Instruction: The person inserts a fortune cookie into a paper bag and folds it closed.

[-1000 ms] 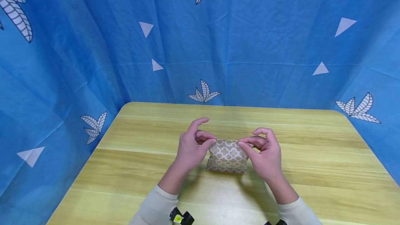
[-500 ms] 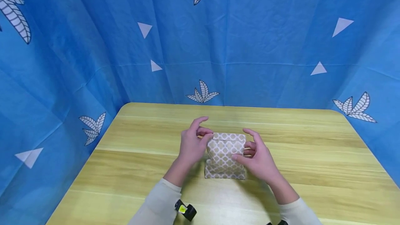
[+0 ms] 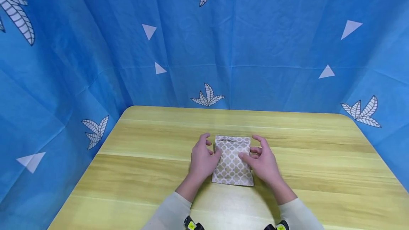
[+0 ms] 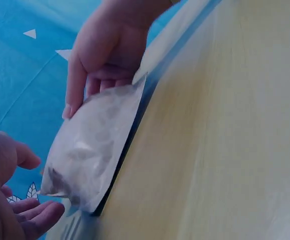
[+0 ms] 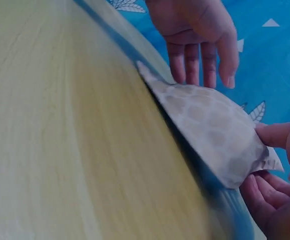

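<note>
A small tan-and-white patterned paper bag [image 3: 232, 164] is in the middle of the wooden table, its top folded over in a narrow band. My right hand [image 3: 264, 160] holds it by the right side, thumb on the front and fingers behind; the right wrist view shows the same grip on the bag [image 5: 210, 122]. At the left side is my left hand [image 3: 204, 160], thumb tip right at the bag's edge. In the left wrist view, the fingers of the left hand [image 4: 7, 185] are spread around the bag's near corner [image 4: 92, 145] with a gap between.
The light wooden table [image 3: 143, 173] has rounded far corners. Blue curtains [image 3: 271, 45] with white leaf and triangle prints hang behind it and along both sides. Small black devices with yellow labels [image 3: 191, 225] are strapped at the wrists.
Both hands pinched the bag's top edge earlier. The right hand moved down to the side first; then the left let go of the top corner and came lower. More of the bag's front now shows.
</note>
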Action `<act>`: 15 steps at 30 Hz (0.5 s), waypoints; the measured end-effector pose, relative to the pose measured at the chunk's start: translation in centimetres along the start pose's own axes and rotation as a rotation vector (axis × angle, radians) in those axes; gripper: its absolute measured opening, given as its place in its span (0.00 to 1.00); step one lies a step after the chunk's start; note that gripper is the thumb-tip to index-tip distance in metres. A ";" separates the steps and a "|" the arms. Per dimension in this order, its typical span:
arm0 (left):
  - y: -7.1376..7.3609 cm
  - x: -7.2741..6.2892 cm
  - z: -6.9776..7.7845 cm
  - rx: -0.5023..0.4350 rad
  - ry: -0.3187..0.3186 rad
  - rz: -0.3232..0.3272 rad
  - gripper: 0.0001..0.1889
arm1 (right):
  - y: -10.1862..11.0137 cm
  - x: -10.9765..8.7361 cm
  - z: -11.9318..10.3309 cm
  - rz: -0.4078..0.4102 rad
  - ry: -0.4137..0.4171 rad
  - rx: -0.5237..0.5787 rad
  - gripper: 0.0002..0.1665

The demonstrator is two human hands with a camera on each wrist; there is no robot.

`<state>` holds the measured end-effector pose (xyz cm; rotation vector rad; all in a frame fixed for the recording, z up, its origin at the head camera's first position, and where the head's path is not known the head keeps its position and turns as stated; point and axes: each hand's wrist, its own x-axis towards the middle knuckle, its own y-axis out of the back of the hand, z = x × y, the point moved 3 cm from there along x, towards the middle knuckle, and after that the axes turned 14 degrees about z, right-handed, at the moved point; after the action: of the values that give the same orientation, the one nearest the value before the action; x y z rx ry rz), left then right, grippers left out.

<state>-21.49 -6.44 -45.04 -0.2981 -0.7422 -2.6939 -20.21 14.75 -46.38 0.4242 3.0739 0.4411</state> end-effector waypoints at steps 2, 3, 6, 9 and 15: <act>-0.2 -0.1 0.0 -0.013 0.016 -0.020 0.34 | -0.1 0.2 0.3 0.021 -0.014 -0.010 0.50; -0.3 -0.2 0.0 -0.015 0.024 -0.031 0.34 | -0.2 0.3 0.4 0.030 -0.015 -0.012 0.50; -0.6 -0.3 -0.1 -0.010 0.039 -0.060 0.36 | -0.3 0.6 0.6 0.061 -0.011 -0.032 0.51; -0.8 -0.6 -0.4 0.005 0.050 -0.077 0.37 | -0.5 0.8 0.8 0.084 -0.004 -0.052 0.51; -0.9 -0.8 -0.5 0.002 0.034 -0.077 0.36 | -0.7 1.1 1.2 0.110 0.027 -0.086 0.50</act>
<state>-21.15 -5.77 -46.15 -0.2271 -0.7616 -2.7625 -21.35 14.76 -47.72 0.5913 3.0537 0.5837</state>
